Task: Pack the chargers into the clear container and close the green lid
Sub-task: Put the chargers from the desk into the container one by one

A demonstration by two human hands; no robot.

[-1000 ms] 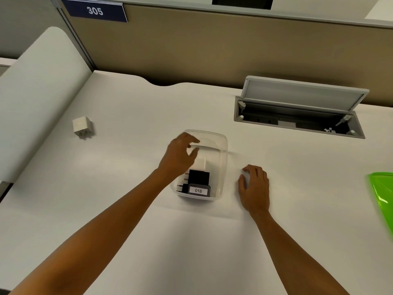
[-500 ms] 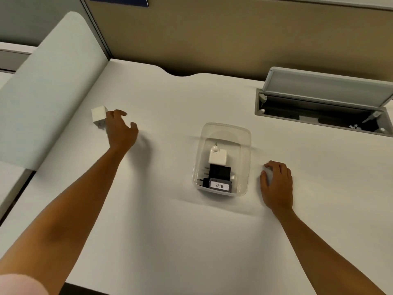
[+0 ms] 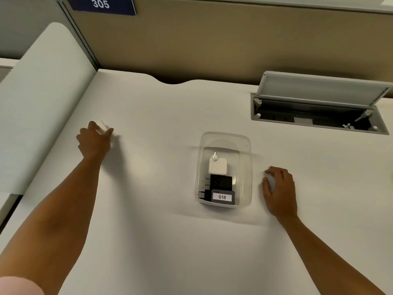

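1. While the head view is looking down on the white desk (image 3: 161, 241), the left hand (image 3: 94, 141) is reaching to the far left, its thumb and fingers closing around a small white charger (image 3: 101, 126); motion blur is hiding how firmly they are gripping it.
2. Lying palm down on the desk just right of the clear container (image 3: 223, 170), the right hand (image 3: 279, 191) is cupping loosely over something pale; what it is cannot be told.
3. Sitting near the middle of the desk, well apart from the left hand, the container is standing without its lid.
4. Inside it, a white charger with a round pin (image 3: 217, 165) is lying at the far end, a black charger (image 3: 221, 181) is lying next to it, and another dark charger (image 3: 222, 196) is lying at the near end, showing a white label reading "018".
5. At the far right, a grey cable hatch (image 3: 319, 107) is standing open in the desk.
6. On the tan partition (image 3: 212, 39) at the far left, a blue sign (image 3: 102, 5) is reading "305".
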